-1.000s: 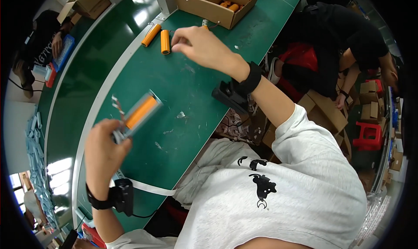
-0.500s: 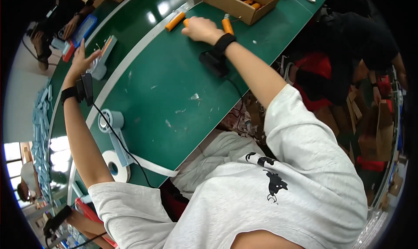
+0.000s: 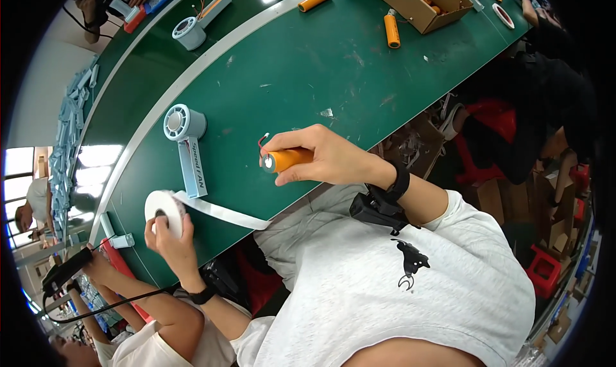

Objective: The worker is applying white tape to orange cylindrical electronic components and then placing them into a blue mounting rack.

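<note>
My right hand point(image 3: 330, 154) grips an orange cylindrical battery point(image 3: 292, 159) with its end toward the left. A thin red wire with a small white plug sticks up beside the fingers. My left hand point(image 3: 173, 242) holds a roll of white tape point(image 3: 154, 203), fingers at its core and thumb along the side. From the roll a loose strip point(image 3: 228, 216) stretches right to the table's near edge. A light blue handheld fan point(image 3: 194, 168) lies just beyond the roll, its round head pointing away from me.
On the green table point(image 3: 276, 104), an open cardboard box point(image 3: 417, 10) holds orange batteries. One loose battery point(image 3: 392, 32) lies beside it, another point(image 3: 314, 1) near the pale rail. Past the rail sits a second fan point(image 3: 189, 33). Another person's arm point(image 3: 138, 283) reaches in at lower left.
My right hand has come back from the far side, now with a battery. My left hand has left the area by the second fan and taken hold of the tape roll.
</note>
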Demonstrator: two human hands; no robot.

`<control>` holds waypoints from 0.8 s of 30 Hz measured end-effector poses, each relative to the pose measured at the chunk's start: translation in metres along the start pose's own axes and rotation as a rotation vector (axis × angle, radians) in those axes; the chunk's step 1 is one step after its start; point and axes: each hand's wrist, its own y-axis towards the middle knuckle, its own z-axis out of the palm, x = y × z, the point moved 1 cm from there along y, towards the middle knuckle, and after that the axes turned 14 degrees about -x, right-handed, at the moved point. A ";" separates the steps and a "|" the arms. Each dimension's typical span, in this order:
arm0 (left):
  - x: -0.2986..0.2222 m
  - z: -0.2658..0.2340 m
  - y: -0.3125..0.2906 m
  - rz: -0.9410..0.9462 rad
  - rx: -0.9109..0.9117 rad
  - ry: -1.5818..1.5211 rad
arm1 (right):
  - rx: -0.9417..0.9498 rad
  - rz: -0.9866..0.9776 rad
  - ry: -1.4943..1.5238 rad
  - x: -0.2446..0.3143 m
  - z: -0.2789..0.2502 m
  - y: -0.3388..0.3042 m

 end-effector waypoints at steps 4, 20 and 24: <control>0.026 -0.055 -0.023 -0.424 -0.312 -0.350 | 0.146 0.353 0.081 0.014 0.016 0.001; -0.092 0.006 0.022 -0.430 -0.286 -0.470 | 0.088 0.431 0.119 0.032 0.017 -0.005; -0.105 0.017 0.030 -0.274 -0.329 -0.670 | 0.207 0.724 0.209 0.026 -0.004 -0.008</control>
